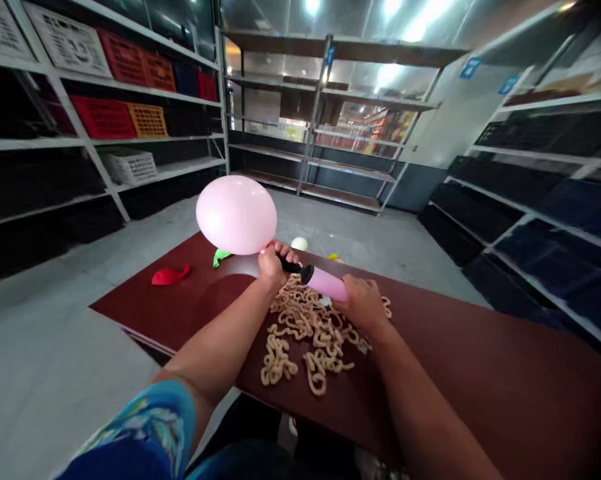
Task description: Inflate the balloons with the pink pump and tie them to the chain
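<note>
A pink balloon (236, 215), blown up round, sits on the end of a hand pump. My left hand (275, 262) is closed around the balloon's neck and the pump's black handle end. The pump (325, 283) has a pink barrel and a black collar. Around the barrel's other end my right hand (363, 300) is wrapped. Both hands are above the dark red table (460, 347). Beneath them lies a spread of tan, curly, cord-like pieces (315, 327). Flat on the table to the left are a red balloon (170, 275) and a green balloon (221, 257).
A pale round balloon (299, 243) and a small yellow item (333, 257) show at the table's far edge. Metal shelves (310, 133) stand at the back. Left shelves carry plastic crates (103, 118); dark bins (495, 207) fill the right shelves.
</note>
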The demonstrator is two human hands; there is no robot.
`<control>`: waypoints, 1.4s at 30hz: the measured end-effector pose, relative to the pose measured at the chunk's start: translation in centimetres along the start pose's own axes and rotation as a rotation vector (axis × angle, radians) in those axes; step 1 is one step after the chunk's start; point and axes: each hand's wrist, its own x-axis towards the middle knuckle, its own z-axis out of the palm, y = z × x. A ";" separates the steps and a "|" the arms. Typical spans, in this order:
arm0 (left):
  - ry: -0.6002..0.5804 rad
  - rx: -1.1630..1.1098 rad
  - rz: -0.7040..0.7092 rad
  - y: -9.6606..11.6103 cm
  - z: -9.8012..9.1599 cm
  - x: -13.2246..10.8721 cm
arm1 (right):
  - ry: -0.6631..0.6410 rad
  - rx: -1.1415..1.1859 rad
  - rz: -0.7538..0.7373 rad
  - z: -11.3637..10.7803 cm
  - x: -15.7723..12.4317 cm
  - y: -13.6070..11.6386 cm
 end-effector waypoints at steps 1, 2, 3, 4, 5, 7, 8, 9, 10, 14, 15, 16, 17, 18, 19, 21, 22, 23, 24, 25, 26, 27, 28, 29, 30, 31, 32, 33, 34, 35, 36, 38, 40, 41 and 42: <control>0.018 -0.006 0.005 0.5 0.2 0.1 | -0.019 0.012 0.009 0.0 0.1 0.2; 0.033 -0.011 0.014 1.0 0.3 0.3 | -0.035 0.020 0.019 0.0 0.2 0.3; 0.044 -0.015 0.027 1.5 0.4 0.4 | -0.051 0.023 0.031 -0.1 0.2 0.6; 0.051 -0.018 0.043 2.0 0.4 0.6 | -0.064 0.022 0.044 -0.1 0.3 0.9; 0.052 -0.022 0.065 2.6 0.3 0.8 | -0.079 0.013 0.063 -0.1 0.3 1.3; 0.051 -0.023 0.114 3.6 -0.2 1.3 | -0.094 -0.011 0.094 -0.2 0.1 2.3; 0.055 -0.021 0.135 3.9 -0.5 1.5 | -0.096 -0.021 0.101 -0.3 0.0 2.8; 0.060 -0.021 0.149 4.2 -0.7 1.6 | -0.097 -0.026 0.105 -0.3 0.0 3.2; 0.064 -0.022 0.158 4.3 -0.9 1.8 | -0.097 -0.028 0.108 -0.3 -0.1 3.5; 0.059 -0.038 0.135 3.7 -1.0 1.7 | -0.097 -0.027 0.095 -0.2 -0.2 3.3; 0.054 -0.040 0.120 3.3 -0.8 1.5 | -0.093 -0.029 0.084 -0.1 -0.1 2.9; 0.048 -0.038 0.105 2.8 -0.6 1.3 | -0.088 -0.034 0.071 -0.1 -0.1 2.4; 0.044 -0.033 0.091 2.3 -0.5 1.1 | -0.078 -0.037 0.059 0.0 0.0 1.9; 0.039 -0.027 0.081 1.7 -0.3 0.8 | -0.066 -0.039 0.050 0.1 0.0 1.3; 0.033 -0.019 0.071 1.2 -0.2 0.6 | -0.053 -0.038 0.040 0.1 0.0 0.9; 0.012 -0.008 0.047 0.2 0.0 0.2 | -0.029 -0.028 0.028 0.3 0.0 0.1; 0.005 -0.004 0.037 -0.1 0.0 0.1 | -0.022 -0.020 0.026 0.3 0.0 -0.1; 0.003 0.002 0.031 -0.3 0.0 0.1 | -0.022 -0.010 0.028 0.4 0.0 -0.3; 0.009 0.008 0.028 -0.3 0.1 0.1 | -0.030 0.001 0.032 0.4 0.1 -0.4; 0.022 0.014 0.030 -0.2 0.1 0.2 | -0.041 0.012 0.038 0.4 0.1 -0.3; 0.037 0.018 0.036 0.2 0.1 0.3 | -0.055 0.023 0.045 0.4 0.2 -0.2; 0.050 0.019 0.045 0.6 0.1 0.5 | -0.072 0.032 0.050 0.3 0.3 0.0; 0.060 0.016 0.055 1.2 0.0 0.6 | -0.090 0.038 0.056 0.3 0.3 0.4; 0.067 0.010 0.067 1.8 -0.1 0.9 | -0.107 0.038 0.065 0.2 0.3 0.8; 0.073 0.002 0.081 2.4 -0.2 1.1 | -0.122 0.032 0.076 0.1 0.3 1.3; 0.080 -0.005 0.093 3.0 -0.3 1.3 | -0.133 0.024 0.087 0.0 0.2 1.9; 0.090 -0.012 0.107 3.5 -0.5 1.5 | -0.140 0.015 0.097 -0.1 0.1 2.4; 0.101 -0.019 0.119 3.9 -0.7 1.7 | -0.144 0.009 0.105 -0.1 0.0 3.0; 0.111 -0.025 0.128 4.2 -0.8 1.8 | -0.148 0.004 0.112 -0.2 -0.1 3.4; 0.116 -0.030 0.135 4.3 -1.0 2.0 | -0.155 0.001 0.116 -0.2 -0.1 3.8; 0.116 -0.035 0.138 4.3 -1.1 2.0 | -0.164 0.000 0.118 -0.2 -0.2 3.9; 0.103 -0.040 0.129 3.9 -1.1 1.9 | -0.180 -0.006 0.115 -0.3 -0.2 3.8; 0.079 -0.038 0.104 3.2 -0.9 1.6 | -0.181 -0.019 0.099 -0.3 -0.1 3.2; 0.069 -0.035 0.091 2.7 -0.7 1.4 | -0.179 -0.027 0.089 -0.3 -0.1 2.7; 0.064 -0.032 0.080 2.2 -0.5 1.2 | -0.176 -0.033 0.079 -0.3 0.0 2.2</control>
